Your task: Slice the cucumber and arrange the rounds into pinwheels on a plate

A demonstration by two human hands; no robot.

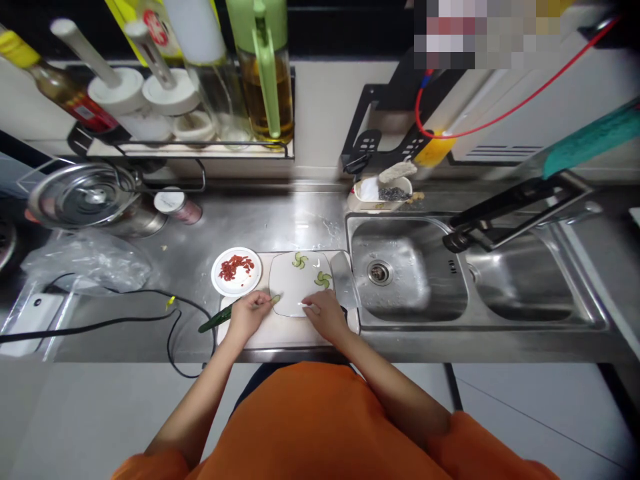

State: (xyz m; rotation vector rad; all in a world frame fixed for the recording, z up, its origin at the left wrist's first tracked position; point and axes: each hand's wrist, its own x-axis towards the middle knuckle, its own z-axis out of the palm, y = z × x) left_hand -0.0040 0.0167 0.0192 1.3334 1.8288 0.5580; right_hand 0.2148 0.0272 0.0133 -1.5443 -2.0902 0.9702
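A white square plate (295,287) lies on a pale cutting board (280,330) and carries two pinwheel shapes made of cucumber slices (300,261). My left hand (246,315) is closed round a long green cucumber (215,321) whose cut end points at the plate's near-left edge. My right hand (324,312) rests at the plate's near edge, fingers pinched on something small I cannot make out. A cleaver (343,277) lies on the board's right side, next to the sink.
A small round dish of red bits (237,271) sits left of the plate. A double steel sink (415,280) with black faucet (505,217) is to the right. A pot with lid (85,197), plastic bag (85,260), black cable (125,320) and a bottle rack (200,143) are to the left and behind.
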